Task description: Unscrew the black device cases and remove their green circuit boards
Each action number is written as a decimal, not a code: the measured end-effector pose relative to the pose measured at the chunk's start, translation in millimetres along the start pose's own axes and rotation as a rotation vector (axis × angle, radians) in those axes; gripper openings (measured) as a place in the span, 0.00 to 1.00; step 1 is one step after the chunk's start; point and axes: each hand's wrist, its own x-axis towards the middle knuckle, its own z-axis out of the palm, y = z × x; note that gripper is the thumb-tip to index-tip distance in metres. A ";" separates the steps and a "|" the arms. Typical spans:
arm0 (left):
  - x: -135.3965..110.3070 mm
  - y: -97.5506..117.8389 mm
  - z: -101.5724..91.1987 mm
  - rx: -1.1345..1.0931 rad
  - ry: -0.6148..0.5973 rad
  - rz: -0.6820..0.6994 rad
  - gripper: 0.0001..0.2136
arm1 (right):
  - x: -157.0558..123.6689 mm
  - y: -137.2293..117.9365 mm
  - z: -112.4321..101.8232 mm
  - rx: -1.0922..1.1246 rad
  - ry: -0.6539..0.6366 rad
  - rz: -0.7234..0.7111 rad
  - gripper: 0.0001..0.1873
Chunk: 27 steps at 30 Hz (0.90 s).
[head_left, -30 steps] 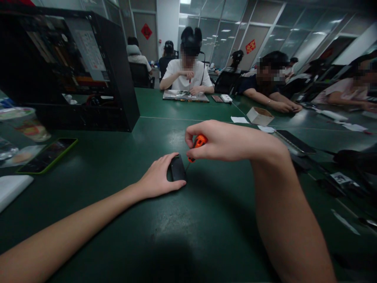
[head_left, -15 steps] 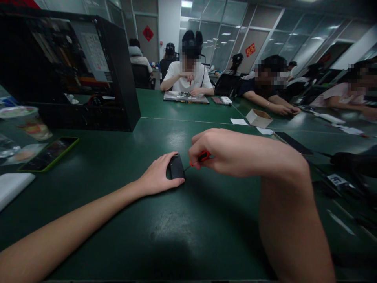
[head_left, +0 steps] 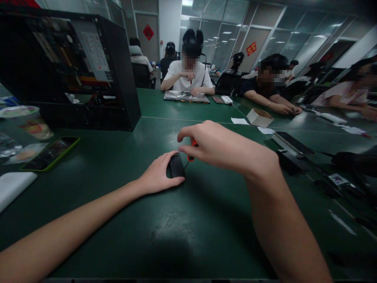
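Note:
My left hand [head_left: 158,175] lies on the green table [head_left: 188,220] with its fingers curled round a small black device [head_left: 176,165], holding it down. My right hand [head_left: 215,144] hovers just to the right of it, fingers pinched on a small orange-handled screwdriver [head_left: 192,150]. The screwdriver's thin shaft points down-left toward the right edge of the black device. Most of the handle is hidden under my fingers.
A black open computer case [head_left: 73,67] stands at the back left. A phone in a green case [head_left: 48,153], a food cup [head_left: 28,122] and a white object [head_left: 13,186] lie left. A cardboard box [head_left: 259,116] and dark devices [head_left: 291,143] lie right. Other people sit at the far side.
My right hand has shifted left and slightly up, turning the screwdriver more upright over the black device. My left hand has stayed in place on the device.

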 end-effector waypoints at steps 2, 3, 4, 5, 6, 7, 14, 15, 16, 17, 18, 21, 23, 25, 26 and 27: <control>-0.5 -1.1 0.9 0.000 0.004 0.000 0.42 | 2.5 2.0 2.9 -0.001 0.021 -0.013 0.14; -0.8 -1.5 1.2 0.001 0.004 -0.001 0.43 | 3.4 3.3 3.8 0.006 0.021 -0.023 0.15; -1.2 -2.0 1.4 0.002 0.003 -0.001 0.43 | 4.1 4.7 4.4 0.012 0.020 -0.033 0.16; -1.5 -2.3 1.4 0.005 0.002 -0.002 0.43 | 4.5 6.0 4.6 0.016 0.023 -0.043 0.17; -1.8 -2.4 1.3 0.008 0.002 -0.004 0.44 | 4.6 7.1 4.4 0.018 0.026 -0.057 0.18; -1.9 -2.5 1.1 0.010 0.002 -0.006 0.44 | 4.3 8.0 3.7 0.023 0.026 -0.076 0.19; -1.1 -1.2 -0.6 -0.007 -0.004 0.010 0.43 | -6.7 3.8 -6.7 0.052 -0.118 -0.212 0.21; -1.1 -1.2 -0.6 -0.012 -0.009 0.015 0.42 | -7.8 2.6 -7.5 0.053 -0.136 -0.213 0.21; -1.1 -1.3 -0.5 -0.016 -0.012 0.017 0.42 | -8.1 1.4 -7.8 0.052 -0.148 -0.201 0.20; -1.2 -1.6 -0.3 -0.016 -0.010 0.017 0.42 | -7.6 0.5 -7.4 0.046 -0.149 -0.178 0.18; -1.4 -2.0 0.0 -0.012 -0.006 0.015 0.42 | -6.3 -0.1 -6.4 0.037 -0.137 -0.144 0.15; -1.5 -3.3 0.7 -0.001 0.003 0.006 0.43 | 0.0 -0.6 -1.5 0.020 -0.054 -0.032 0.11; -1.3 -3.5 0.7 -0.005 0.004 0.005 0.43 | 3.8 -0.1 1.5 0.037 -0.010 -0.002 0.12; -0.9 -2.8 0.0 -0.014 0.004 0.011 0.43 | 5.3 0.8 3.1 0.074 -0.012 -0.026 0.13; -0.8 -2.3 -0.4 -0.020 0.004 0.014 0.43 | 5.1 1.4 3.2 0.091 -0.017 -0.049 0.14; -0.7 -1.7 -0.9 -0.025 0.002 0.014 0.43 | 4.5 2.0 2.9 0.102 -0.019 -0.073 0.15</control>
